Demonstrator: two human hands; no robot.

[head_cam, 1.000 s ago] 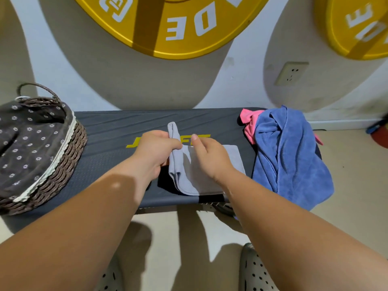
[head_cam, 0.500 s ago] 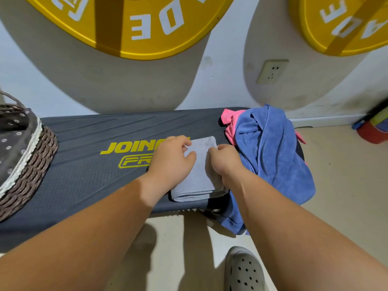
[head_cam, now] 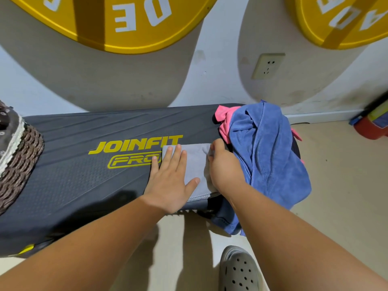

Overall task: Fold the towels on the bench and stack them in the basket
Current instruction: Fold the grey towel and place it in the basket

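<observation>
A small grey towel [head_cam: 195,162], folded into a rectangle, lies on the dark bench [head_cam: 84,171] near its front edge. My left hand [head_cam: 170,179] presses flat on the towel's left half with straight fingers. My right hand [head_cam: 225,169] has its fingers curled round the towel's right edge. Right of it, a crumpled blue towel [head_cam: 266,156] hangs over the bench end, with a pink towel [head_cam: 223,120] partly under it. The wicker basket [head_cam: 19,162] with a dotted fabric liner stands at the bench's left end, mostly out of frame.
The wall with two yellow discs and a socket [head_cam: 267,66] runs right behind the bench. My grey clog [head_cam: 239,269] is on the floor below. A red object [head_cam: 369,127] sits on the floor at far right.
My left hand has flattened out onto the grey towel, fingers straightened. The towel went from half-lifted to folded flat. The view has shifted right, pushing the basket toward the left edge.
</observation>
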